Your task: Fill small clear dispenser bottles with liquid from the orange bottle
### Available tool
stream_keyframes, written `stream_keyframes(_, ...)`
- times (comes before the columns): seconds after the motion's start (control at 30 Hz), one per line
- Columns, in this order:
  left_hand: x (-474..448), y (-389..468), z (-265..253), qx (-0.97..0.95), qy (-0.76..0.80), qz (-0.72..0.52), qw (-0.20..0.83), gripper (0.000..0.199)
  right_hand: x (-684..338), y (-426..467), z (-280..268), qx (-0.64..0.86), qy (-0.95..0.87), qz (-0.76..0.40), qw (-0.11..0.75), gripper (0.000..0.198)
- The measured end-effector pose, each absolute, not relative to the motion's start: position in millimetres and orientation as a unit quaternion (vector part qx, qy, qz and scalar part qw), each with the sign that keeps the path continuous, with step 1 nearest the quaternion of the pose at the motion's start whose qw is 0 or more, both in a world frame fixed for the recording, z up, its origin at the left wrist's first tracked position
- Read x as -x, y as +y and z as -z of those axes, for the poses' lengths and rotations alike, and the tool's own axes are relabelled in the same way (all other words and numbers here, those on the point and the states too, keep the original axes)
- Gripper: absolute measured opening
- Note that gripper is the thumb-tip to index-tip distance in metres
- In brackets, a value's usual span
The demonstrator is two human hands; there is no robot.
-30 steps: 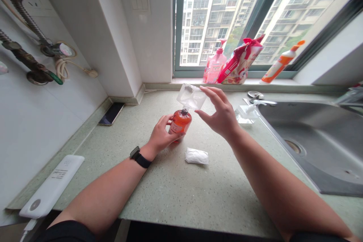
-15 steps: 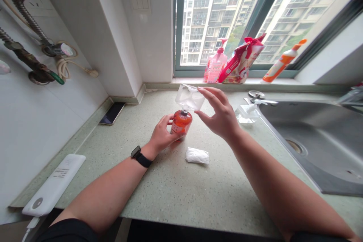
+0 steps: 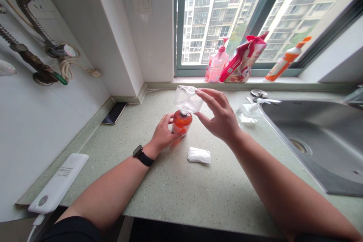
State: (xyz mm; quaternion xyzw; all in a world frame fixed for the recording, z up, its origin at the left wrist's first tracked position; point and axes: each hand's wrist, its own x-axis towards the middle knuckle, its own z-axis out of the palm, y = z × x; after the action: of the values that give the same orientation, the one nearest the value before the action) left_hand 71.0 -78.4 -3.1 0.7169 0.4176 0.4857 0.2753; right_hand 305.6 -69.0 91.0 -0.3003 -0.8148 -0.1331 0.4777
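My left hand (image 3: 164, 132) is wrapped round an orange-red bottle (image 3: 182, 121) with a pale label, held upright at the counter. My right hand (image 3: 219, 115) grips a clear, square-sided plastic bottle (image 3: 187, 99) between thumb and fingers. That clear bottle is tipped upside down, its neck down at the mouth of the orange-red bottle. Whether liquid passes between them I cannot tell. A folded white tissue (image 3: 199, 155) lies on the counter just in front of the bottles.
A white power bank (image 3: 59, 183) with a cable and a dark phone (image 3: 114, 113) lie left. Right are a pump head (image 3: 256, 107) on a clear container and a steel sink (image 3: 320, 132). A pink pump bottle (image 3: 217, 64), red bag (image 3: 242, 62) and orange-white bottle (image 3: 283, 64) stand on the windowsill.
The clear bottle has tipped further over and sits lower against the orange-red bottle's mouth. The orange-red bottle leans slightly differently. Both hands keep their grip; the view has shifted slightly.
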Motion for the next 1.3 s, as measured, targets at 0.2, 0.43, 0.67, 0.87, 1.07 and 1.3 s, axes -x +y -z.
stream_keyframes(0.2, -71.0, -78.8, 1.8, -0.714, 0.417, -0.489, 0.278, 0.066, -303.7, -71.7, -92.7, 0.291, -0.819, 0.140, 0.475, 0.080)
stream_keyframes(0.43, -70.5, -80.0, -0.4, -0.714, 0.419, -0.486, 0.281, 0.065, -302.7, -73.9, -92.5, 0.290, -0.820, 0.138, 0.473, 0.081)
stream_keyframes(0.67, -71.4, -80.1, -0.8, -0.713, 0.420, -0.489, 0.277, 0.065, -301.2, -77.6, -93.2, 0.303, -0.825, 0.139, 0.457, 0.083)
stream_keyframes(0.87, -70.9, -78.6, 0.0, -0.713, 0.420, -0.488, 0.277, 0.065, -300.5, -78.5, -92.4, 0.297, -0.827, 0.144, 0.456, 0.085)
stream_keyframes(1.07, -70.5, -77.7, 2.3, -0.710, 0.422, -0.489, 0.279, 0.065, -299.5, -79.0, -92.8, 0.281, -0.826, 0.155, 0.464, 0.086)
stream_keyframes(1.3, -70.8, -76.6, 2.1, -0.706, 0.425, -0.491, 0.282, 0.066, -299.0, -80.7, -93.5, 0.279, -0.831, 0.152, 0.457, 0.089)
